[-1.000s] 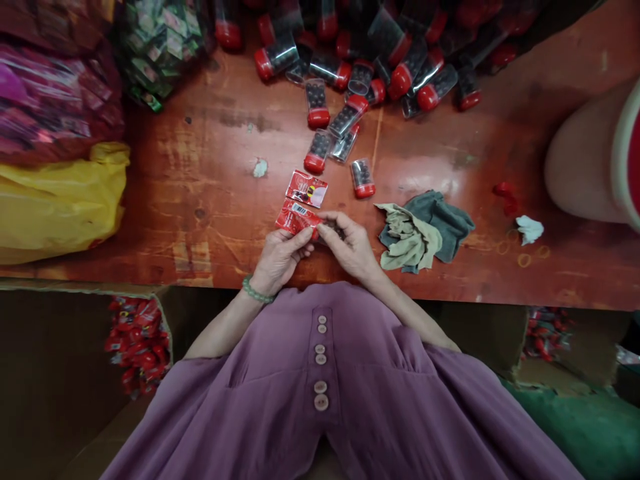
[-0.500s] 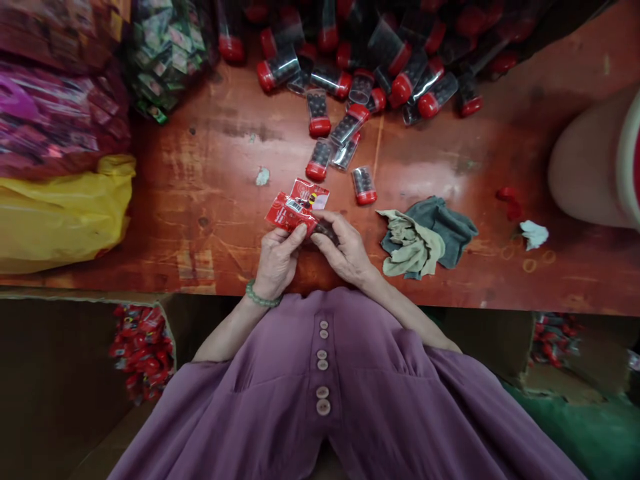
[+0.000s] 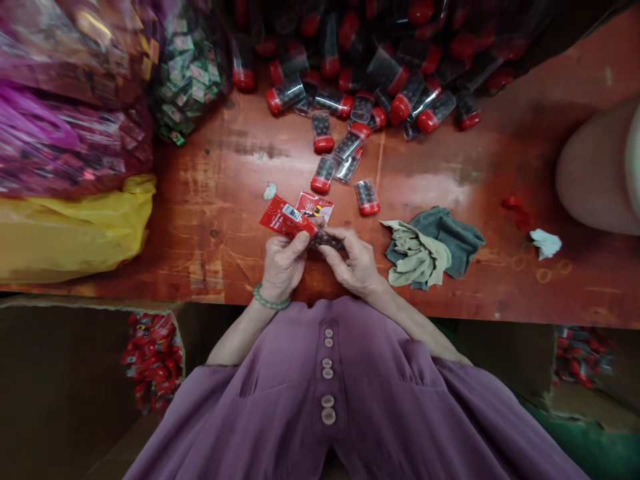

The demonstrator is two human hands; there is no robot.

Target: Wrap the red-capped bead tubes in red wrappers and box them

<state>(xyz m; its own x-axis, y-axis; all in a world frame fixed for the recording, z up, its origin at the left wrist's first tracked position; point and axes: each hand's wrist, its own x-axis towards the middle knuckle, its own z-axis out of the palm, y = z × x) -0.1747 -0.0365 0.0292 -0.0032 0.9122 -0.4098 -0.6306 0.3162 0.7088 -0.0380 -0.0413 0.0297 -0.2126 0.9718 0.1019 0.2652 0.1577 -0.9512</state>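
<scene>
My left hand, with a green bead bracelet at the wrist, pinches a red printed card that bears a barcode. Against the card's right end lies a clear tube of dark balls, with the fingers of my right hand closed on its far end. Just behind, a second red printed piece shows; I cannot tell whether it joins the card. A red-capped tube of dark balls lies on the table beyond my right hand.
Many red-capped tubes are heaped at the back of the red-brown table. Filled bags, one yellow, stand left. Crumpled cloths lie right, near a white bucket. Cartons of red packets sit below the edge.
The view has shifted slightly, so the table's contents appear lower. The card has turned and spread away from the red piece behind it, and more of the tube shows between my hands.
</scene>
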